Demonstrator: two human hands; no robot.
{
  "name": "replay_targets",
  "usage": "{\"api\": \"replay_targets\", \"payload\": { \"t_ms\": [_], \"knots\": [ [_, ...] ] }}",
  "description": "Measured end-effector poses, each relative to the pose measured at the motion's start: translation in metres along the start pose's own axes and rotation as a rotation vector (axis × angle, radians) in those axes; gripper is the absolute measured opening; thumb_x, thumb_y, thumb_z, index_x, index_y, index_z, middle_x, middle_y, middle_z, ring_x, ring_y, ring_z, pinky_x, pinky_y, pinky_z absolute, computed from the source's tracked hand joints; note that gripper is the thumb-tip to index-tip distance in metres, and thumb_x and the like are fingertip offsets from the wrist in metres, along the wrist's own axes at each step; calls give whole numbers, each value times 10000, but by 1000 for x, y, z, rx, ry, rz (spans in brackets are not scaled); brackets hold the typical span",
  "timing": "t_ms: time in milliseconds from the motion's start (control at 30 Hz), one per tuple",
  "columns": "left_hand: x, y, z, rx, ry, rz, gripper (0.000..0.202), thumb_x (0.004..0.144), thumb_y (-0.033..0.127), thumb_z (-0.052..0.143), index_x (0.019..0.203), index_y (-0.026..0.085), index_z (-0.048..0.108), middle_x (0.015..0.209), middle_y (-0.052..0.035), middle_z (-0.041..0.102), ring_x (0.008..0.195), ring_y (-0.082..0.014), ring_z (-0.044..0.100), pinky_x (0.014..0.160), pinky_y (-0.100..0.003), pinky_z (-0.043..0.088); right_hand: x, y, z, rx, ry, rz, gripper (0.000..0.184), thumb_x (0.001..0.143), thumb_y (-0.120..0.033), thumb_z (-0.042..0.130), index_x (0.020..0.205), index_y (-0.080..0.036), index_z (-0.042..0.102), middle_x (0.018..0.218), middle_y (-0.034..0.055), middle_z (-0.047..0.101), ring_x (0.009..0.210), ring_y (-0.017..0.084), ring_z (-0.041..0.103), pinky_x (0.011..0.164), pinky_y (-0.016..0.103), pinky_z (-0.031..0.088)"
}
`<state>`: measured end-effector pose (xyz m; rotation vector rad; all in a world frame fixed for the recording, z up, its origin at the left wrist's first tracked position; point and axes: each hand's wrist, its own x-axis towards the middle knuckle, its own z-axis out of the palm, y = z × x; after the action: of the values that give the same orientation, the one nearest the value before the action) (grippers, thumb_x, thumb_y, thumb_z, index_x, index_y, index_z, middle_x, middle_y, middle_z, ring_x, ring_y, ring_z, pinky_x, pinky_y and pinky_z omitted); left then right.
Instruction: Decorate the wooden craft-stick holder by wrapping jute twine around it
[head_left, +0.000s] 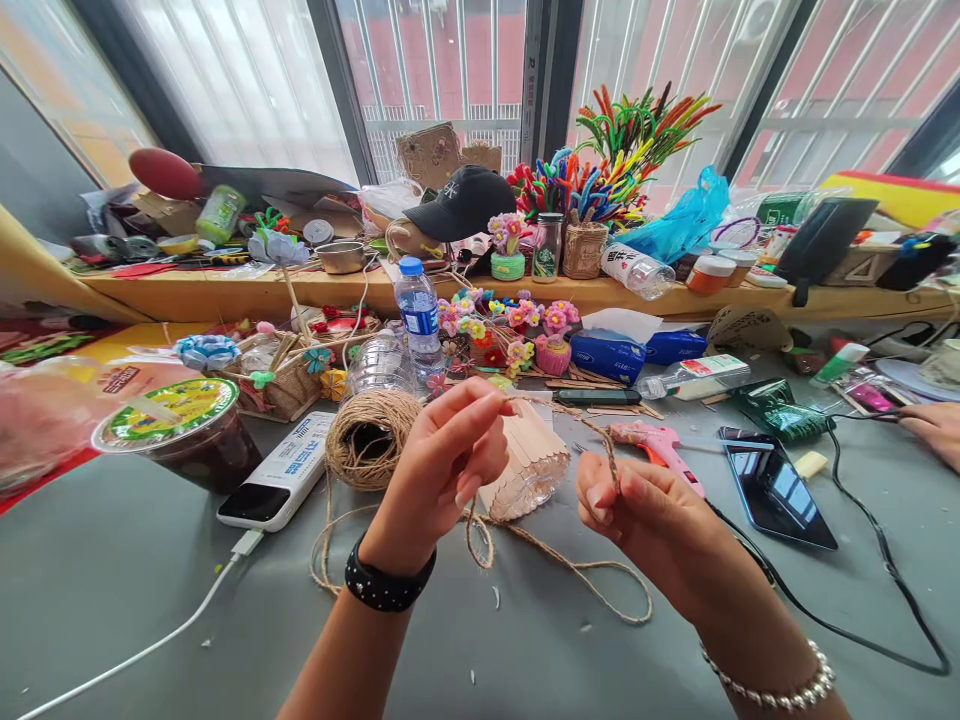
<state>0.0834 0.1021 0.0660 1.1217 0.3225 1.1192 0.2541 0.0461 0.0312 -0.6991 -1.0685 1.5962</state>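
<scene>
My left hand and my right hand are both raised above the grey table, each pinching a length of brown jute twine stretched between them. The twine hangs down and loops loosely on the table in front of me. Just behind my hands lies a small glass jar wrapped in wooden sticks, tipped on its side. A ball of the same twine sits left of the jar. A pink glue gun lies to the right of the jar.
A white power bank with a cable, a lidded cup, a water bottle, a phone and black cords lie around. Craft flowers, pipe cleaners and a cap crowd the window ledge. Another person's hand rests at the right edge.
</scene>
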Motion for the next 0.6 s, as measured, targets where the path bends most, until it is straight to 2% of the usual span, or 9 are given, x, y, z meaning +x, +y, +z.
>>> {"api": "replay_targets", "payload": {
  "t_ms": [600],
  "knots": [
    [-1,-1,-5,6,-14,-2,194,853,211,487,675,180,560,313,108,248,292,-32,112,353,-176,159,2,-3,-1,23,9,-8,255,790,-441,597,675,-217,637,638,-21,393,586,102,303,547,233,238]
  ]
}}
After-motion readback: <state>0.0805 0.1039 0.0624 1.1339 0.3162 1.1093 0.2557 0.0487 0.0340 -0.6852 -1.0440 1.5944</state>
